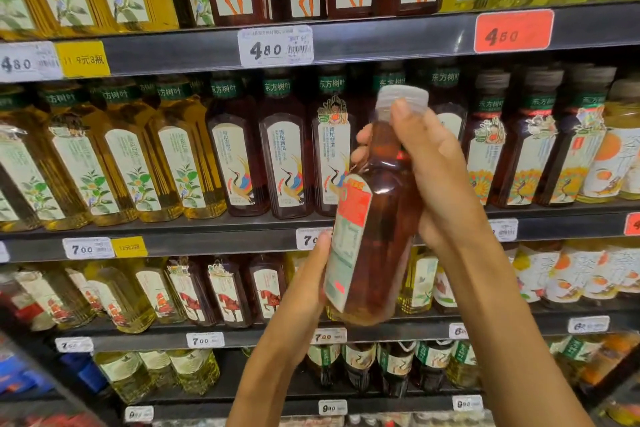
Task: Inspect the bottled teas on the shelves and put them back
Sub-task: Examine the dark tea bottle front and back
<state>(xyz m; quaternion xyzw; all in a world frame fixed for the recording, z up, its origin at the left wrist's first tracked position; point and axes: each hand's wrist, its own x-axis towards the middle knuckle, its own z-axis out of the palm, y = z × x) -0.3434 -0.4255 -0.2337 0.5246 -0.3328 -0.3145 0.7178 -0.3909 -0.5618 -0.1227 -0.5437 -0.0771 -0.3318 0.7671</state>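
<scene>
I hold a bottle of dark red tea with a clear cap and a red-and-white label up in front of the shelves, tilted a little to the right at its top. My right hand wraps its neck and shoulder from the right, thumb just below the cap. My left hand supports the lower left side and base. Behind the bottle, the middle shelf carries rows of similar dark tea bottles and golden tea bottles.
A top shelf rail carries price tags reading 4.80 and a red 4.50 tag. Lower shelves hold more tea bottles with 7.00 tags. Orange-labelled bottles stand at the far right.
</scene>
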